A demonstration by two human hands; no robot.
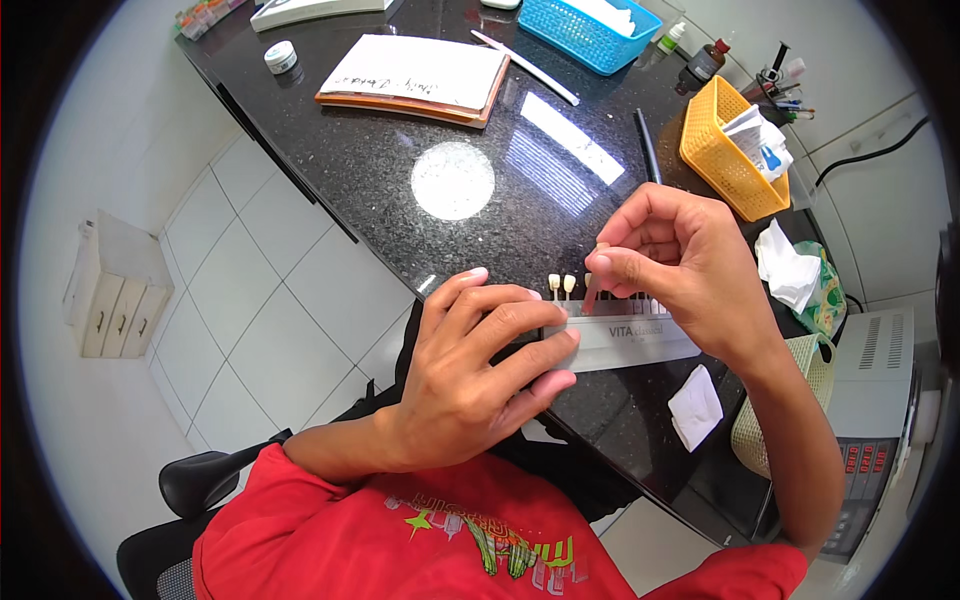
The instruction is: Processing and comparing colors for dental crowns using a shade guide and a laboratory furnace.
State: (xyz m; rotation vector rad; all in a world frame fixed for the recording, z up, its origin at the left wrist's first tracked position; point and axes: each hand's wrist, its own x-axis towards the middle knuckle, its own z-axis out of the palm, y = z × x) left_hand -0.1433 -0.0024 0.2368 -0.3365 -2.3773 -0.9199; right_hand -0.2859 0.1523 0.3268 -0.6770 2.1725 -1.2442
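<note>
A tooth shade guide, a silvery-grey bar with a row of tooth-coloured tabs, lies near the table's front edge. Two of its tabs stand out at the left end; my right hand partly covers the others. My left hand is at the bar's left end, its fingertips holding the edge and the thumb close to the near side. Above the row, my right hand pinches a small shade tab between thumb and forefinger. The tab's reddish stem points down to the bar; its upper end is mostly hidden by fingers.
A notebook and white pen lie at the back, beside a blue basket. On the right are a dark pen, a yellow basket, crumpled tissue and folded tissue. A small jar stands far left.
</note>
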